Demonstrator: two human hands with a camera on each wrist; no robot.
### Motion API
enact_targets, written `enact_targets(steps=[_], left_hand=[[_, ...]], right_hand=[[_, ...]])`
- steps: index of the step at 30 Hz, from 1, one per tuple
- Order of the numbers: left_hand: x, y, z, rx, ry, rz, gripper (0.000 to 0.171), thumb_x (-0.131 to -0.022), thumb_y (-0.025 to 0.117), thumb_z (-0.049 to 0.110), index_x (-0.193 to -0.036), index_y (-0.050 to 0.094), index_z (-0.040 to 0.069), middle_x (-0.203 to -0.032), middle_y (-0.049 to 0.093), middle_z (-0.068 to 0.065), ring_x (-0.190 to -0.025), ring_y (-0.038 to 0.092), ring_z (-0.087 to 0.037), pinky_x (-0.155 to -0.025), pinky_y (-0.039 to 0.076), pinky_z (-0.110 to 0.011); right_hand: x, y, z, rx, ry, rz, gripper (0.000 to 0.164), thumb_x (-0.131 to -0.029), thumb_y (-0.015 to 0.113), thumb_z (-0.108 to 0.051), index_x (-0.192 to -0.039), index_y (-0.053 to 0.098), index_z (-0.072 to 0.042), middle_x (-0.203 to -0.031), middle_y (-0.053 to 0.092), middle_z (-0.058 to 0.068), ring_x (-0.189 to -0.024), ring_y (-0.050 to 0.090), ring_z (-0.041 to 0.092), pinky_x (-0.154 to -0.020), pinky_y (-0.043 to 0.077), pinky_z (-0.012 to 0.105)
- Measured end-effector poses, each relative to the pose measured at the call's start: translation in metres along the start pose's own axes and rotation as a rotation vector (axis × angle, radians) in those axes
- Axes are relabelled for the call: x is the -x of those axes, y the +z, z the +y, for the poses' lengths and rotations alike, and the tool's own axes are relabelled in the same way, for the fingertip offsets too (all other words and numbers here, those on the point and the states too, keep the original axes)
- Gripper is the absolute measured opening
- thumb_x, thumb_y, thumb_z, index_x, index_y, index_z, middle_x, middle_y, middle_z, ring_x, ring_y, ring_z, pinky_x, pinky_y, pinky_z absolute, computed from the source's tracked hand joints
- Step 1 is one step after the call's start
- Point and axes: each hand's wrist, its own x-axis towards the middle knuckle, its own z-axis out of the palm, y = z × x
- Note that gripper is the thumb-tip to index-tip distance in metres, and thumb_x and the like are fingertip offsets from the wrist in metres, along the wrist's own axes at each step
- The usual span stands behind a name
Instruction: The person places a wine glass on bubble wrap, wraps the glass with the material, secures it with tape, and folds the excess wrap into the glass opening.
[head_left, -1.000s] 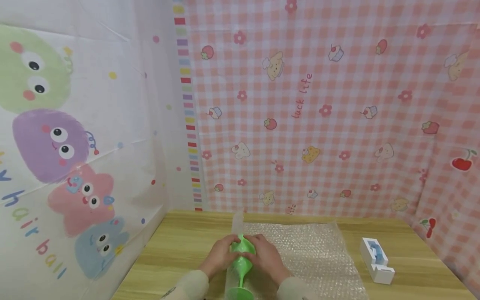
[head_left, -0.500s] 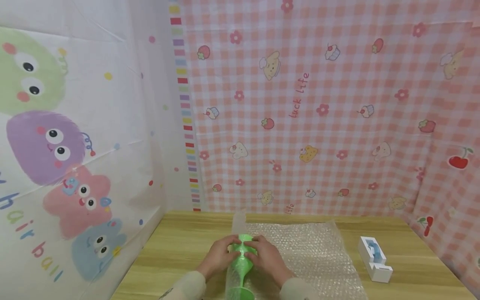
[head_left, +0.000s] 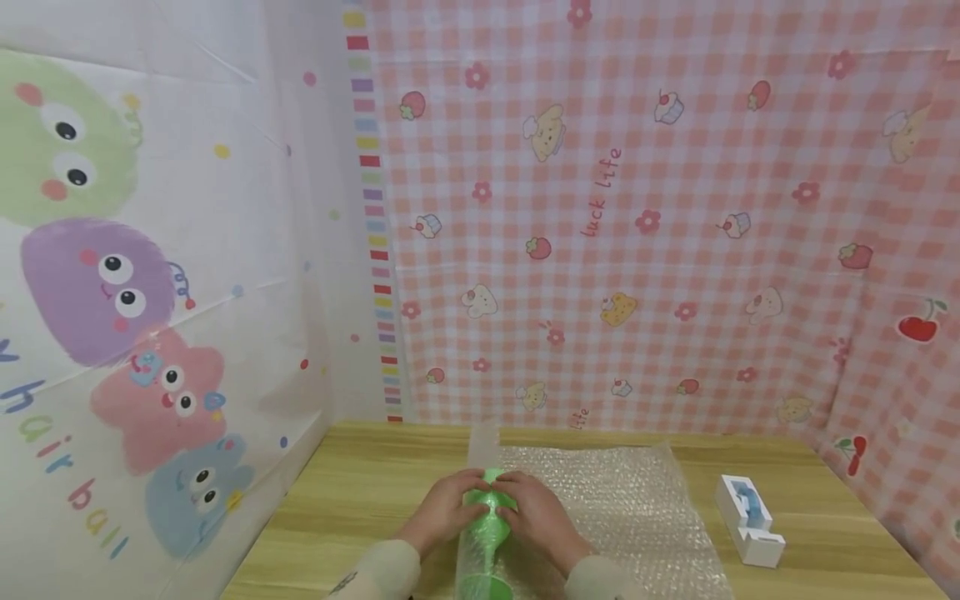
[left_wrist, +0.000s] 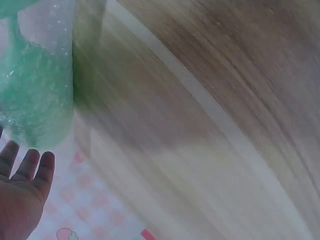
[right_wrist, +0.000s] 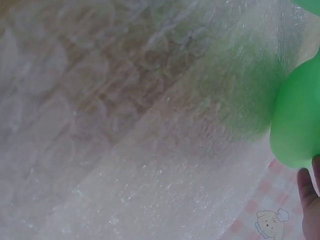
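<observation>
A bright green goblet lies on its side on bubble wrap, its bowl away from me and its foot near the front. A layer of the wrap is folded over it from the left. My left hand holds the wrapped left side of the bowl, thumb on top and fingers toward the far end. Opposite, my right hand holds the bowl's right side the same way. The left wrist view shows the goblet through the wrap; in the right wrist view the goblet shows bare green.
A white tape dispenser with a blue roll stands to the right on the wooden table. The flat bubble wrap spreads right of the goblet. A checked curtain hangs behind, and a white printed one on the left.
The goblet has shifted slightly to the right under both hands, and the wrap covers more of its stem and foot. The tape dispenser stays in place.
</observation>
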Motion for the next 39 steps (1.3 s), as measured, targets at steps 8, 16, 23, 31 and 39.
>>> enact_targets(steps=[8, 16, 23, 31, 39], left_hand=[[0.001, 0.002, 0.001, 0.008, -0.007, 0.036, 0.027, -0.090, 0.071, 0.012, -0.114, 0.067, 0.000, -0.134, 0.058, -0.021, -0.123, 0.054, -0.042, -0.104, 0.041, -0.057], [0.000, 0.001, -0.004, 0.020, -0.011, 0.007, 0.022, -0.091, 0.069, 0.013, -0.111, 0.070, 0.004, -0.138, 0.052, -0.026, -0.127, 0.048, -0.047, -0.103, 0.038, -0.063], [0.000, -0.001, -0.001, 0.074, -0.023, -0.019, 0.024, -0.092, 0.068, 0.013, -0.113, 0.067, 0.003, -0.140, 0.050, -0.027, -0.129, 0.046, -0.049, -0.106, 0.034, -0.065], [0.002, 0.002, 0.003, 0.001, -0.034, -0.044, 0.033, -0.091, 0.071, 0.021, -0.119, 0.065, 0.005, -0.147, 0.043, -0.025, -0.133, 0.041, -0.046, -0.107, 0.035, -0.062], [0.000, 0.001, 0.007, -0.085, 0.004, -0.039, 0.034, -0.089, 0.072, 0.022, -0.117, 0.067, 0.003, -0.138, 0.053, -0.021, -0.127, 0.050, -0.041, -0.106, 0.039, -0.058]], right_hand=[[0.002, -0.001, 0.000, -0.019, 0.017, -0.024, 0.030, -0.087, 0.074, -0.011, -0.116, 0.071, -0.002, -0.123, 0.062, 0.016, -0.112, 0.061, 0.034, -0.094, 0.051, 0.048], [0.003, -0.002, 0.002, -0.034, 0.030, -0.035, 0.029, -0.089, 0.072, -0.015, -0.115, 0.072, -0.002, -0.122, 0.064, 0.015, -0.110, 0.062, 0.033, -0.094, 0.051, 0.049], [0.004, -0.005, 0.003, -0.048, 0.043, -0.012, 0.034, -0.087, 0.075, -0.025, -0.111, 0.073, -0.002, -0.119, 0.066, 0.015, -0.106, 0.065, 0.033, -0.091, 0.052, 0.048], [0.002, -0.003, 0.005, -0.042, 0.041, 0.007, 0.032, -0.083, 0.078, -0.023, -0.107, 0.074, -0.001, -0.116, 0.066, 0.016, -0.103, 0.065, 0.033, -0.089, 0.053, 0.048], [0.002, -0.002, 0.003, -0.023, 0.048, 0.018, 0.039, -0.083, 0.078, -0.023, -0.115, 0.069, -0.003, -0.124, 0.063, 0.013, -0.103, 0.065, 0.029, -0.088, 0.054, 0.046]])
